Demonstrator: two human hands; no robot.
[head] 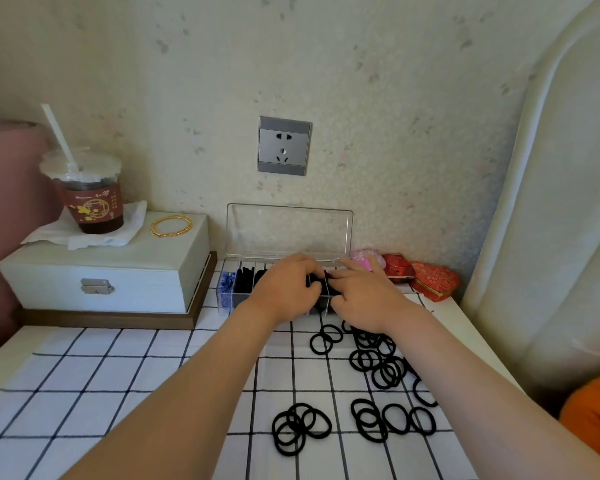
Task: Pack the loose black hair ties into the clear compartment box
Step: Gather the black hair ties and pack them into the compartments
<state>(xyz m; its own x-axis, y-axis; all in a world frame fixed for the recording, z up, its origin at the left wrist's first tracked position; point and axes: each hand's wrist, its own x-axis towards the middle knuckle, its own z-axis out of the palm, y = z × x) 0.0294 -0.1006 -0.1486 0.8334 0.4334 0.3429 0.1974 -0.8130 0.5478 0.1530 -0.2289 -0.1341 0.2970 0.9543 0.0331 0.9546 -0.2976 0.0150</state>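
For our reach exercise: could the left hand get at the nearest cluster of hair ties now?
Probably yes: the cluster lies uncovered beside that forearm; the left hand need only draw back from the box.

- The compartment box stands at the back of the counter, with its open lid upright behind it, against the wall.
- A socket is on the wall above the lid.
- Left of the box, a case sits on a tray.
- On the case, a cup stands on a tissue, and a bangle lies to its right.
- Right of the box, three small boxes lie along the wall.
- A cloth covers the counter.
- Loose hair ties lie on the cloth before the box, mostly to the right.
- The left hand is over the middle compartments and the right hand over the right end.
- A headboard stands right of the counter.
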